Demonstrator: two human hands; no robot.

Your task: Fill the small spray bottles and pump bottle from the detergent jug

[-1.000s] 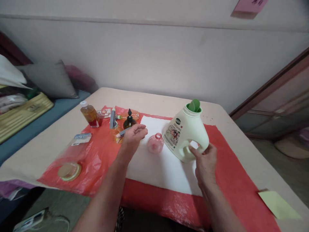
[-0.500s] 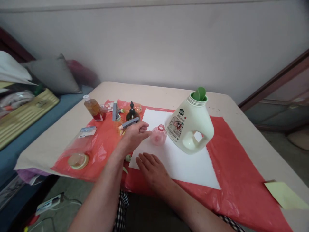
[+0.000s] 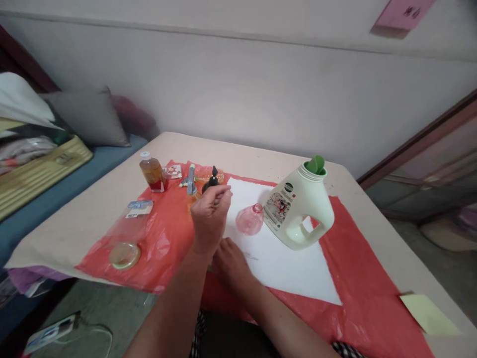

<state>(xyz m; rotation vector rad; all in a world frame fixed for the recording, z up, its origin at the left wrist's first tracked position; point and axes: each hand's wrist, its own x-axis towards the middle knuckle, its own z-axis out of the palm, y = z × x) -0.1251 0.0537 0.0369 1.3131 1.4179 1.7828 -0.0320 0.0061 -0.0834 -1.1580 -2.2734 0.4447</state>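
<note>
My left hand (image 3: 211, 211) is raised above the left edge of the white sheet (image 3: 294, 271), its fingers curled into a pinch. What they hold, if anything, is hidden. Just below its wrist lies my right hand (image 3: 233, 263), fingers bent and partly covered by the left forearm. A thin clear tube (image 3: 251, 256) shows beside it, over the sheet. To the right of my left hand a pink transparent bottle (image 3: 249, 221) without a cap leans on the sheet. Behind my left hand are a dark pump bottle (image 3: 213, 180) and a grey spray trigger (image 3: 191, 180).
A large pale jug (image 3: 298, 209) with a green scoop (image 3: 316, 164) in its mouth stands right of the pink bottle. Left are an amber bottle (image 3: 152, 173), a clear packet (image 3: 138, 209) and a round lid (image 3: 124, 255). Red plastic (image 3: 372, 278) covers part of the table.
My left hand has lifted and closed from an open pose. My right hand has bent its fingers under the left wrist. The clear tube has come into view. The view has tilted up.
</note>
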